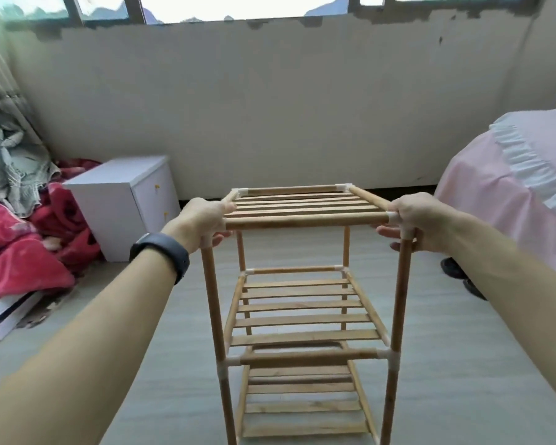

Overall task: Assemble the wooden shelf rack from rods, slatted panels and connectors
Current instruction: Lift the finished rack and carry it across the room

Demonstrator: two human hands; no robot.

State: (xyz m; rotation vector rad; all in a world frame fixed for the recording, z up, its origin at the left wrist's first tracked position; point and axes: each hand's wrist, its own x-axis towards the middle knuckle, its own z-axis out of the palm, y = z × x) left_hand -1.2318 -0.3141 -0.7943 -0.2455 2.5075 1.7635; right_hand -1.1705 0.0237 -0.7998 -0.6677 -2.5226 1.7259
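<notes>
Wooden rack upright over floor, between white cabinet and pink bed; feet out of frame. Three slatted tiers fitted, posts joined.

Left grip curled round near-left top corner: thumb on top panel, fingers under. Right grip likewise at near-right corner, beside white connector.

Likely reason: both near corners held to steady frame and seat top tier in joints, or test for wobble. Assembly looks near done.

Dark band on left wrist. No brand, label or writing readable.

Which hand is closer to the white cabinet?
Left. The left hand grips the rack corner nearest the white cabinet; the right hand grips the opposite corner, toward the bed.
</notes>
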